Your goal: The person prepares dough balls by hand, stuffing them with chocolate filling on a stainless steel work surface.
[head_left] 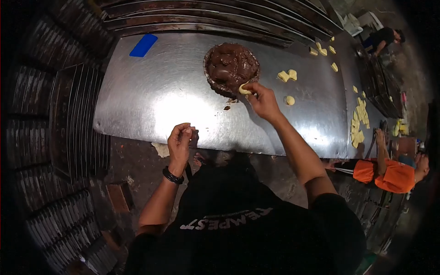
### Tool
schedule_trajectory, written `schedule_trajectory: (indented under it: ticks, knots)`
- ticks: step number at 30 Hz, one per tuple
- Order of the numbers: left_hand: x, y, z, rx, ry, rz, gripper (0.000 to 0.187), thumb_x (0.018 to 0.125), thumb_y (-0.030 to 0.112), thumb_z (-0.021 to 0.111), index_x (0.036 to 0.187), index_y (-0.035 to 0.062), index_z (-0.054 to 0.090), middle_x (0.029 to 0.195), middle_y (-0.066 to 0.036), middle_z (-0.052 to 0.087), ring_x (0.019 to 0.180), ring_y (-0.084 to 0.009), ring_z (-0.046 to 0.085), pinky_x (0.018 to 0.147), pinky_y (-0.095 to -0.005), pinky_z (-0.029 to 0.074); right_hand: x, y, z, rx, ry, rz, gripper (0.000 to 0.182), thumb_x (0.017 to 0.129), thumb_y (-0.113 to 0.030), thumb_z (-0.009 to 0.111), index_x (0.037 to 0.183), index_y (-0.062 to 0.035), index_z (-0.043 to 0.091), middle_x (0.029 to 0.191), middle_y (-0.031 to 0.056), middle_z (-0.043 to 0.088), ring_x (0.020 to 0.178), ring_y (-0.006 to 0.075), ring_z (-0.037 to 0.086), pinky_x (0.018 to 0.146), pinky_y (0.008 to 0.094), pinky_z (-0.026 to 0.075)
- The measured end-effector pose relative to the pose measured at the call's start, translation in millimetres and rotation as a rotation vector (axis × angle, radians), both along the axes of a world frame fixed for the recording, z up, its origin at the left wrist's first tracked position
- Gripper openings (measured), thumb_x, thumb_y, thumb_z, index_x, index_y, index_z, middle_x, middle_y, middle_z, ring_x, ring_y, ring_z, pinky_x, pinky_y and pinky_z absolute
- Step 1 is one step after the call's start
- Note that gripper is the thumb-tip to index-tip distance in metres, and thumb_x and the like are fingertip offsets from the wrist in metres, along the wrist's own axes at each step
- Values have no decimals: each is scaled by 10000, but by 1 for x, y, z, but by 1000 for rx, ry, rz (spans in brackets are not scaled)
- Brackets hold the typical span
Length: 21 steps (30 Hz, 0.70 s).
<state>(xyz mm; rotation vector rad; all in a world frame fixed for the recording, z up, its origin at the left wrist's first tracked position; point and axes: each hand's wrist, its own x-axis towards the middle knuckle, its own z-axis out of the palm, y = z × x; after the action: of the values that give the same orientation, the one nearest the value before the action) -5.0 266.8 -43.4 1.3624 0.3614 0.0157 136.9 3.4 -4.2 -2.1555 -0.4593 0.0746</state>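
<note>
My right hand [264, 101] pinches a pale yellow piece of dough [245, 89] at the lower right rim of a round container heaped with brown chocolate filling [229, 68]. My left hand [179, 141] is at the front edge of the metal table, its fingertips pressed together. Whatever those fingers hold, if anything, is too small to make out. To the right of the filling lie a round dough piece [289, 100] and a few more dough pieces [287, 75]. Dark crumbs [227, 108] dot the tabletop just below the container.
The shiny metal table [133, 101] carries a blue flat piece [143, 45] at its far left. Stacked dark trays [201, 17] line the back, with more trays [75, 119] at left. Dough pieces [360, 121] lie farther right, near a person in orange [396, 176]. Another person [384, 40] stands beyond.
</note>
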Motion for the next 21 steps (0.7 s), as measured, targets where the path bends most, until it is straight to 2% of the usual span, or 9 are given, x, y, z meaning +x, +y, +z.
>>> schedule_trajectory:
  ticks: [2, 3, 6, 9, 12, 13, 14, 19, 21]
  knots:
    - [7, -9, 3, -83, 11, 10, 230, 938, 173, 566, 1084, -5, 564, 931, -80, 642, 825, -128, 609, 751, -268, 497, 10, -7, -1, 542, 664, -7, 278, 790, 18, 612, 1052, -72, 581, 960, 70, 660, 879, 196, 627, 764, 319, 520]
    - [10, -15, 10, -123, 17, 21, 230, 938, 173, 566, 1087, -2, 563, 927, -79, 641, 819, -130, 613, 742, -273, 501, 5, -10, 6, 689, 898, 70, 262, 842, -28, 607, 1094, -81, 555, 990, 61, 646, 903, 140, 614, 762, 287, 522]
    - [23, -35, 34, -127, -1, 98, 263, 954, 238, 534, 1105, 22, 552, 936, -69, 633, 794, -146, 629, 715, -292, 517, -18, -15, -10, 1154, 1112, 133, 347, 858, -24, 561, 1195, -83, 499, 1141, 116, 586, 928, 185, 601, 759, 286, 506]
    - [31, -52, 36, -29, -50, 216, 349, 974, 339, 469, 1131, 37, 546, 982, -60, 625, 822, -140, 618, 709, -287, 514, -29, -26, -4, 1465, 1218, 217, 404, 851, -76, 542, 1251, -97, 488, 1132, 113, 567, 914, 232, 571, 755, 325, 489]
    - [44, -88, 44, -43, -94, 285, 378, 973, 360, 465, 1160, 40, 540, 1008, -68, 619, 872, -129, 594, 688, -270, 495, -20, -56, 20, 1554, 1196, 381, 474, 814, -128, 586, 1275, -101, 478, 1132, 108, 554, 897, 225, 541, 757, 323, 466]
    - [47, -102, 50, -38, -118, 259, 395, 970, 372, 467, 1173, 41, 537, 1030, -75, 616, 904, -126, 574, 691, -260, 475, -16, -69, 32, 1512, 1148, 329, 540, 777, -172, 622, 1292, -105, 469, 1128, 107, 545, 888, 217, 517, 751, 329, 448]
    - [50, -116, 57, 10, -115, 208, 443, 964, 411, 452, 1197, 38, 511, 1078, -82, 603, 925, -157, 573, 761, -314, 463, -13, -82, 43, 1490, 1102, 272, 507, 809, -135, 603, 1297, -116, 467, 1104, 94, 565, 866, 204, 527, 740, 316, 452]
    - [29, -167, 66, -8, -133, 339, 430, 972, 397, 442, 1194, 35, 508, 1107, -86, 590, 942, -152, 563, 766, -297, 444, 15, -121, 38, 921, 837, 16, 359, 870, -93, 602, 1221, -71, 531, 1045, 77, 635, 899, 130, 584, 756, 262, 463]
    - [4, -173, 52, -50, -66, 459, 396, 965, 361, 477, 1198, 42, 506, 1092, -78, 596, 919, -157, 572, 738, -298, 455, 17, -114, 27, 789, 740, 47, 324, 876, -94, 606, 1194, -62, 551, 1039, 71, 645, 913, 125, 598, 771, 267, 472]
